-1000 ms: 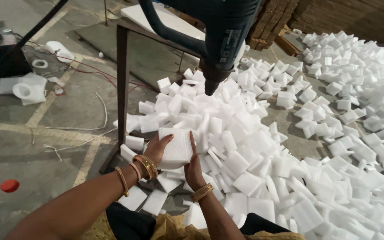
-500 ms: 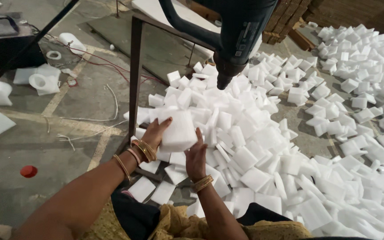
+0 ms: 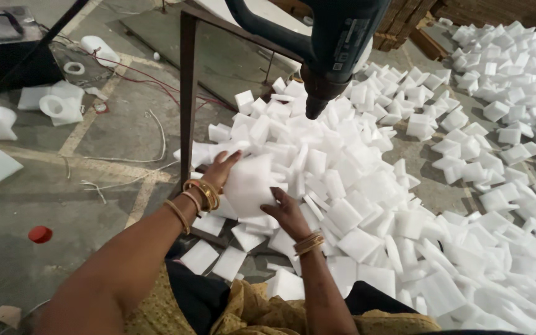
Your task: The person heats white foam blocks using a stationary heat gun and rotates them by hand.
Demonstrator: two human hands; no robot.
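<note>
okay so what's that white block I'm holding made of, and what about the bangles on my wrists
White block: looks like foam, probably polystyrene or similar; matte, soft-edged, same as the pile of white pieces around it. Both the left hand and right hand grip it. Bangles: seemingly metal, gold-coloured with a slight shine; could be plated.

The foam block looks soft, matt and white, like the foam pieces heaped at three o'clock. Overhead at twelve, the heat gun is dark, slightly glossy plastic. The floor is rough concrete.
</note>
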